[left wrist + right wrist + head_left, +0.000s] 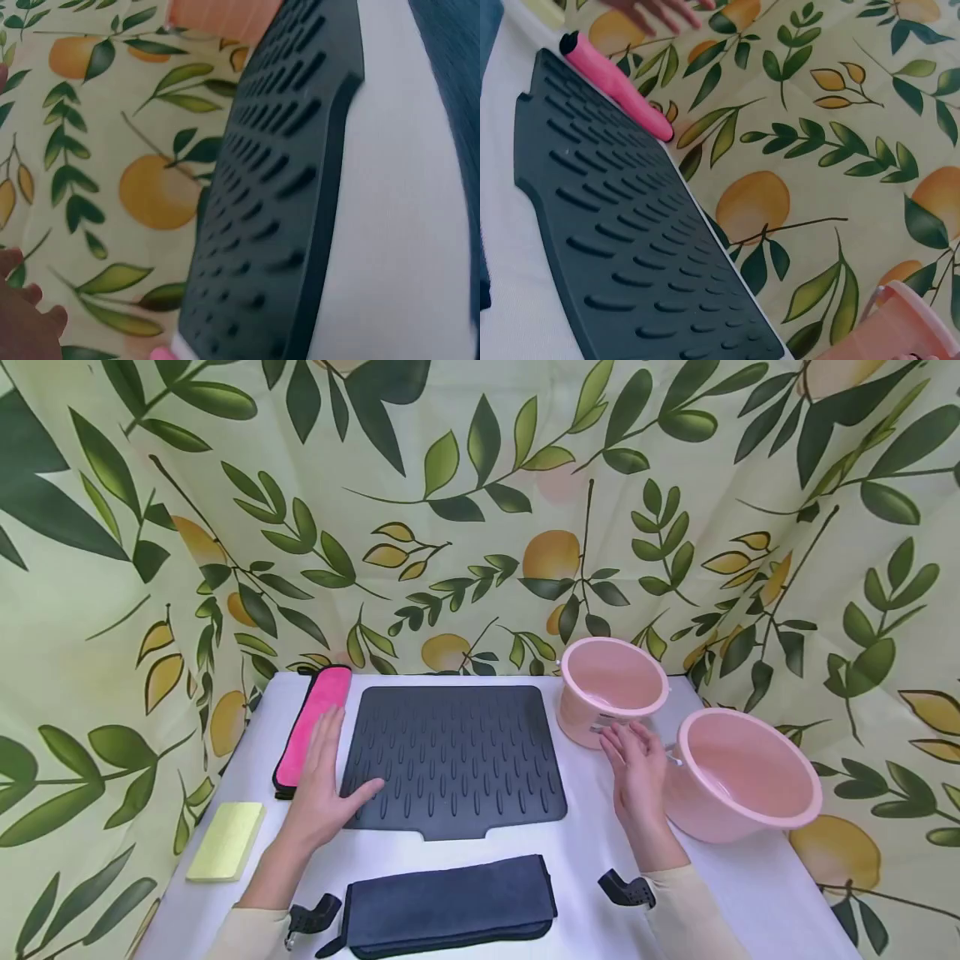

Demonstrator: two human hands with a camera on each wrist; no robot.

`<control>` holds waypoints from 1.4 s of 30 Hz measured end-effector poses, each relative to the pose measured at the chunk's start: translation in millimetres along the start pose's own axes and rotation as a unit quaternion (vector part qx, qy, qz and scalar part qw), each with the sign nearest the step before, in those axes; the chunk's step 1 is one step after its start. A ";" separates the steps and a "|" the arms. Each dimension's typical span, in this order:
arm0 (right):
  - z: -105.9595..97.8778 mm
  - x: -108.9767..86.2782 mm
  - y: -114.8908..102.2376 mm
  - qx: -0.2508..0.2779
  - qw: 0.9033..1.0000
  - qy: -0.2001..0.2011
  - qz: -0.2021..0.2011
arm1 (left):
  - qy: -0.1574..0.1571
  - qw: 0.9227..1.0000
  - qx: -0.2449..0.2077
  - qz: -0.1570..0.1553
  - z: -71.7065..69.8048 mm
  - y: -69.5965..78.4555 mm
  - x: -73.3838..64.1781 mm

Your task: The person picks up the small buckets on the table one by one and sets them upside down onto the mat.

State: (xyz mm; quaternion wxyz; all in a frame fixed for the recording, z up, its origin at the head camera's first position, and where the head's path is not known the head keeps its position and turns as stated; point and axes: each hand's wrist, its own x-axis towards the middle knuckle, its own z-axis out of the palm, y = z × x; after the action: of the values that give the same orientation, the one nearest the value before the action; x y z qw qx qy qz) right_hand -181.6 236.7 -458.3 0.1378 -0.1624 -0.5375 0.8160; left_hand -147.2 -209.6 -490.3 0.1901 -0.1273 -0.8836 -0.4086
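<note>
The work seems at its start or at a pause; what remains is unclear. Left of the dark grey ridged mat (453,752) lie a pink folded cloth (317,718) and a yellow block (227,842); before it, a navy folded cloth (450,902); right of it, a pink plastic bucket (579,722) and a second pink bucket (697,810). The left hand (321,793), fingers straight, thumb apart, holds nothing near the mat. The right hand (636,768), loosely bent, holds nothing near the first bucket; contact I cannot tell.

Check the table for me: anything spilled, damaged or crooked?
Nothing looks spilled or damaged. The far pink bucket and near pink bucket stand upright, and the dark mat lies flat. Only the folded navy cloth sits slightly askew, its right end nearer the mat.
</note>
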 end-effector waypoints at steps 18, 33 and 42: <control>9.6 34.9 16.7 0.142 0.988 0.056 0.021 | -0.064 0.991 -0.112 -0.043 76.4 -4.5 25.7; 23.0 49.4 20.7 0.245 0.968 0.049 -0.001 | -0.073 0.988 -0.127 -0.043 86.8 3.2 25.6; 22.0 53.7 20.8 0.247 0.967 0.062 -0.011 | -0.073 0.987 -0.142 -0.036 93.2 3.8 21.3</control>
State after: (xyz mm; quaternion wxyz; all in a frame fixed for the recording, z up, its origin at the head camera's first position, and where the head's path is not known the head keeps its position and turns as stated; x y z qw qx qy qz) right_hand -240.6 231.8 -475.7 0.2160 -0.1673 -0.3112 0.9102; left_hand -186.4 -133.9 -533.7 0.0902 -0.1508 -0.8322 -0.5259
